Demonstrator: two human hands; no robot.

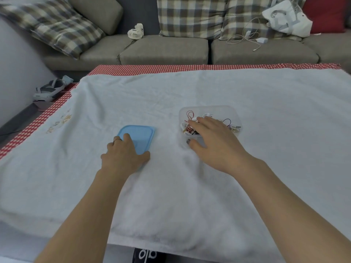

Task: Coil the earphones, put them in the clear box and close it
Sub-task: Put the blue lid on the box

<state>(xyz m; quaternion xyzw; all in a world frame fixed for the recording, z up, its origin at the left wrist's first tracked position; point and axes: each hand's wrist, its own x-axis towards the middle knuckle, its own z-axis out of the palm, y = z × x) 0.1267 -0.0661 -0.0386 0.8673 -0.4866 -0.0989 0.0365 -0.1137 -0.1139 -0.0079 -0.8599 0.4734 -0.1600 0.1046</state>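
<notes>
Open clear box (pixel 230 112) of tangled earphones (pixel 188 128), blue lid (pixel 139 133) alongside.

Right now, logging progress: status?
Left hand on lid, lying flat. Right hand on open box, earphones inside. Nothing in the way.

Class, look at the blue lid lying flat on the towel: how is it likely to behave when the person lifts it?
The blue lid looks thin and plastic, so probably light with some flex. Lying flat on the soft white towel, it may need an edge pried up; the left hand already covers its near corner. Flat-shaped, it is unlikely to roll.
</notes>
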